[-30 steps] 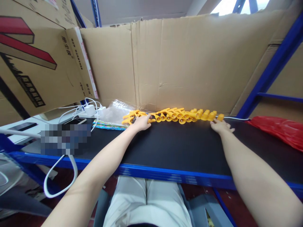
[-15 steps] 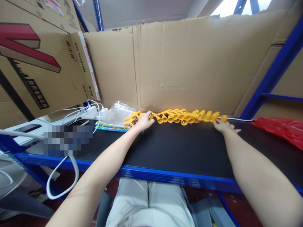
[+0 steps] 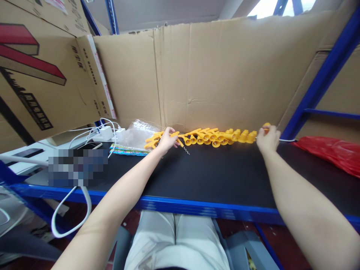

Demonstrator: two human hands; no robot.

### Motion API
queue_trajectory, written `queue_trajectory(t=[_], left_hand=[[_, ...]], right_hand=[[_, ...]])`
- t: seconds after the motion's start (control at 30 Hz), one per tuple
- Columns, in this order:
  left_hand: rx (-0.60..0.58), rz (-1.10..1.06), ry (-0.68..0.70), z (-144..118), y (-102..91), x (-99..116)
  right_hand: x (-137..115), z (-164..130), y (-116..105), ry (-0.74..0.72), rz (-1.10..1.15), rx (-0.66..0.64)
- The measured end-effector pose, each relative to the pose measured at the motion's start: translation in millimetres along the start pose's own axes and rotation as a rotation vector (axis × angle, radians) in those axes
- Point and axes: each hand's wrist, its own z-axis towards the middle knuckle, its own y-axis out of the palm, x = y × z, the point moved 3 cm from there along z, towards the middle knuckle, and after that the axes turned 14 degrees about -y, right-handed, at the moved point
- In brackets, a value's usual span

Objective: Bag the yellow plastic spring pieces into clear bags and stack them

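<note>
At the back of the black shelf, my left hand (image 3: 168, 141) is closed on a yellow corkscrew (image 3: 180, 142), whose metal spiral sticks out to the right. Yellow branched handles (image 3: 152, 141) lie beside and partly behind that hand. My right hand (image 3: 268, 140), raised slightly at the right end of the row, has its fingers closed around a yellow cup-shaped cap (image 3: 266, 125), mostly hidden by them. Between the hands lie several yellow bell-mouthed pieces with stems (image 3: 216, 143). Several yellow caps (image 3: 247, 136) stand next to them, near my right hand.
A cardboard wall (image 3: 225, 75) rises behind the shelf (image 3: 208, 176). To the left are a clear plastic bag (image 3: 140, 135), white chargers and cables (image 3: 106, 133), and a large box (image 3: 42, 75). Red plastic (image 3: 329, 152) lies at right, near a blue post (image 3: 320, 78).
My right hand has closed on the end cap and lifted it off the row. The corkscrew's spiral now shows beyond my left hand. The view has shifted slightly.
</note>
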Motion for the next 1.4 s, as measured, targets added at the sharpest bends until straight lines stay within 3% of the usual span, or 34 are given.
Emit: queue_trajectory(t=[0.07, 0.17, 0.37, 0.47, 0.6, 0.7, 0.8, 1.03, 1.27, 1.4], left_hand=[[-0.034, 0.017, 0.008, -2.6, 0.9, 2.9], [-0.056, 0.233, 0.052, -6.0, 1.1, 5.5], [-0.022, 0.851, 0.364, -18.1, 2.1, 8.8], [-0.050, 1.048, 0.394, -22.8, 2.7, 7.3], [-0.071, 1.138, 0.347, -22.9, 1.4, 5.9], [-0.069, 1.127, 0.308, -21.2, 0.5, 5.6], [-0.071, 1.124, 0.263, -20.0, 0.0, 4.7], [-0.067, 1.118, 0.227, -19.2, -2.0, 4.7], [-0.051, 1.080, 0.368, -18.7, 2.5, 4.9], [-0.006, 1.070, 0.411, -18.8, 1.4, 6.3]], right_hand=[[-17.4, 6.3, -5.1, -0.076, 0.053, 0.085], [-50.3, 14.5, -11.2, -0.213, 0.138, 0.177], [-118.9, 12.7, -15.3, -0.364, 0.389, 0.065], [-152.0, -1.5, -20.8, -0.480, 0.386, -0.107], [-181.2, -30.3, -22.9, -0.600, 0.305, -0.567], [-183.9, -48.9, -16.3, -0.661, 0.197, -0.858], [-176.4, -57.0, -5.1, -0.710, 0.114, -0.988], [-172.4, -57.5, 0.1, -0.733, 0.111, -0.995], [-187.9, -68.5, -1.5, -0.673, 0.429, -1.020], [-189.7, -69.4, 0.4, -0.623, 0.589, -0.962]])
